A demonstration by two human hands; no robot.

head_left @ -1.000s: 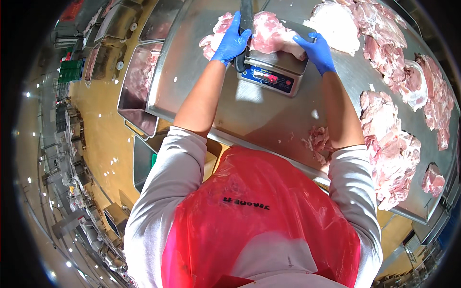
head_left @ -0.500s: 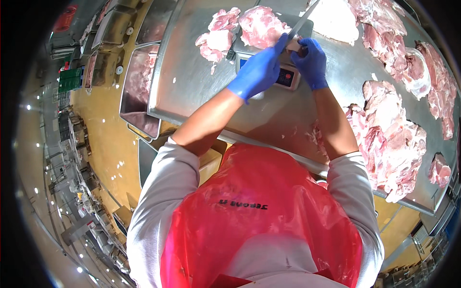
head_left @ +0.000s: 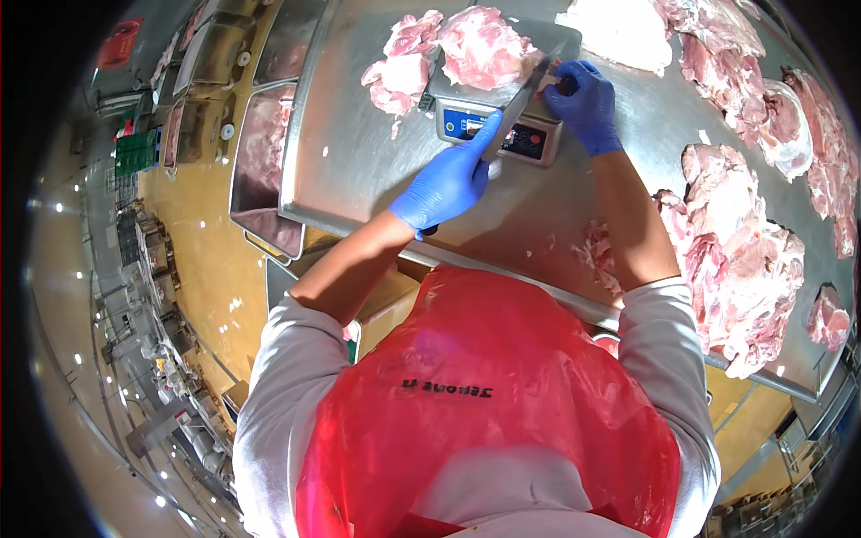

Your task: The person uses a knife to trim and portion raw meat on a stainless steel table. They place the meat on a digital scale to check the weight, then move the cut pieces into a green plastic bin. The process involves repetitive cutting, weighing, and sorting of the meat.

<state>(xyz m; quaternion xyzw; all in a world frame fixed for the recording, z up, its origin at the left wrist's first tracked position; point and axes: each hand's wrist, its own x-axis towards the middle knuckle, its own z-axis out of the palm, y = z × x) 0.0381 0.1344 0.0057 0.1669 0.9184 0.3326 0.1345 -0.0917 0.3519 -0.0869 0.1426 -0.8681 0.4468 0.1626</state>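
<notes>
In a blue glove, my left hand [head_left: 446, 184] grips a knife [head_left: 520, 103], its index finger stretched along the back of the blade. The blade slants up and to the right across the front of a digital scale [head_left: 457, 124]. My right hand [head_left: 587, 106], also gloved in blue, is closed with fingertips pinching a small scrap of meat [head_left: 545, 82] close to the blade. A large chunk of raw meat [head_left: 484, 49] rests on the scale's platform. Just left of it, smaller meat pieces [head_left: 396, 81] lie on the steel table [head_left: 350, 166].
Several big cuts of raw meat [head_left: 740, 260] spread over the table's right side. At the far right lies a pale slab [head_left: 619, 31]. A steel tub with meat [head_left: 260, 157] stands against the table's left edge. A small meat piece [head_left: 828, 318] sits near the right corner.
My left hand has drawn back toward me and left with the knife, uncovering the scale's front. The right hand has shifted slightly right, still pinching the scrap.
</notes>
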